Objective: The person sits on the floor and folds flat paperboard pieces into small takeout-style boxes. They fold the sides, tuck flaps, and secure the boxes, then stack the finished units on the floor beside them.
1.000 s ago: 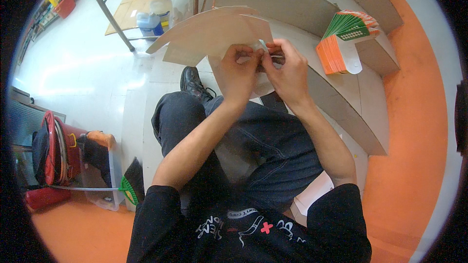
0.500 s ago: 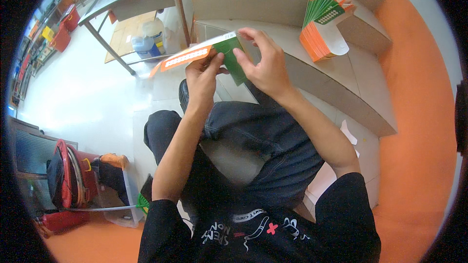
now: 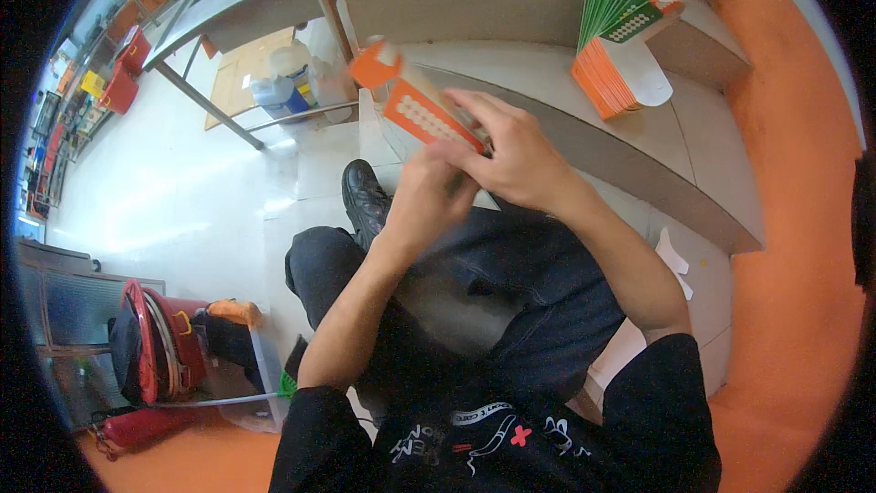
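Note:
Between my two hands is an orange cardboard food box (image 3: 427,117) with white printing, tilted with its open flaps pointing up and left. My left hand (image 3: 431,190) closes round its lower end, the fingertips partly hidden. Over the right side and bottom of the box lies my right hand (image 3: 520,148), its fingers bent against the card and its thumb near my left hand. The box is slightly blurred. On the step to the right stands a nested stack of similar orange and green boxes (image 3: 613,73).
Tiled steps (image 3: 547,82) rise in front and to the right, beside an orange wall (image 3: 803,219). A metal table (image 3: 237,18) with plastic jugs (image 3: 278,96) beneath is at the far left. A red bucket (image 3: 169,338) and a red fire extinguisher (image 3: 146,426) sit at lower left.
The box has turned from a flatter shape with its green side showing to a formed, tilted box with its orange side showing. Both hands have moved lower and closer together.

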Tool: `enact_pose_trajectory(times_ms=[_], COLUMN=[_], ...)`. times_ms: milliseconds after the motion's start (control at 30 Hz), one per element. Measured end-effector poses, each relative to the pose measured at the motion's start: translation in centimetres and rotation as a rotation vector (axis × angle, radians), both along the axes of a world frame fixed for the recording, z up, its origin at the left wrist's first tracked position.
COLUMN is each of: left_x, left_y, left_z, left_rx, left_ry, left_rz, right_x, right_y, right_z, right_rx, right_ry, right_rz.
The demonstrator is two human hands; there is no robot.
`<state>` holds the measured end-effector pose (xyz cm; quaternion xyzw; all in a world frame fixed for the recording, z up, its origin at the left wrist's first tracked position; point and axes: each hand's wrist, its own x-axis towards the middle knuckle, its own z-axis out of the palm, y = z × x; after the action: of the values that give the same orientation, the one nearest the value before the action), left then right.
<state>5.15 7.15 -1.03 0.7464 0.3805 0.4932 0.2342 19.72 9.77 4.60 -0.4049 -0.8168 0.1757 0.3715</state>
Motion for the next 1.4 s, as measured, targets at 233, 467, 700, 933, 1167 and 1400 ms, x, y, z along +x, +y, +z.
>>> enact_pose_trajectory(times_ms=[233, 467, 700, 933, 1167, 1400], left_x=[1.6, -2.8, -4.7, -4.3, -4.5, -3.8], left_y=[0.3, 2.7, 2.8, 1.8, 2.8, 2.1], left_z=[0.5, 2.2, 2.6, 2.7, 2.3, 2.6], left_rx=[0.026, 0.041, -0.650, -0.563, -0.394, -0.201], left_ry=[0.113, -0.140, -0.962, -0.382, -0.313, -0.340], left_rz=[-0.158, 0.470, -0.104, -0.016, 0.306, 0.359], right_x=[3.2, 3.9, 2.6, 1.3, 1.1, -0.2], right_y=[2.5, 3.4, 2.3, 0.9, 1.4, -0.1], right_z=[0.5, 0.3, 1.0, 0.6, 0.1, -0.2], right_rx=[-0.387, -0.513, -0.640, -0.636, -0.244, 0.124], right_ry=[-0.014, 0.334, 0.523, 0.257, 0.256, -0.151], right_rz=[-0.045, -0.116, 0.058, 0.064, -0.119, -0.201])
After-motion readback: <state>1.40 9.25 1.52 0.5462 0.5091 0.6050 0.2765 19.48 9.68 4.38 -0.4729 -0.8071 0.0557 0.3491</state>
